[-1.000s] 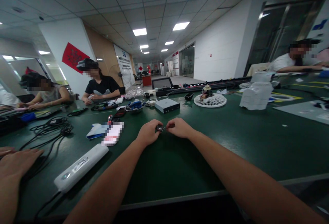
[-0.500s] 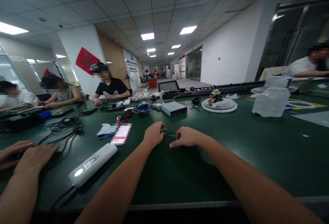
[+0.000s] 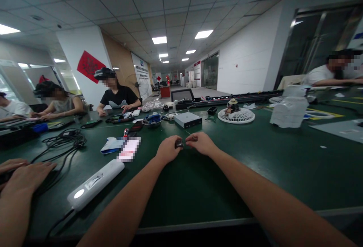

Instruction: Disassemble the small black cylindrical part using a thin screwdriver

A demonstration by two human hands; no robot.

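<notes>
My left hand [image 3: 168, 149] is closed around a small dark object [image 3: 179, 143], whose kind I cannot make out; much of it is hidden by the fingers. Just to its right, my right hand [image 3: 202, 144] pinches a thin light-coloured rod [image 3: 191, 135] that slants up and left out of the fingers. The fingertips are close to the dark object, and whether they touch it is unclear. Beyond both hands lies a silver box with a black front [image 3: 187, 120], much like a computer disc drive.
On the green table [image 3: 198, 198] lie a white power strip-like bar [image 3: 98, 182], a phone [image 3: 129, 148], and a blue-white cloth [image 3: 111, 145]. A white fan grille [image 3: 236, 115] and a translucent plastic housing [image 3: 288, 111] stand right. Another person's hands [image 3: 28, 175] rest at left near black cables [image 3: 68, 137].
My right hand has come nearer my left. The thin rod, level before and pointing at the left hand, now slants upward. The whole view has shifted slightly.
</notes>
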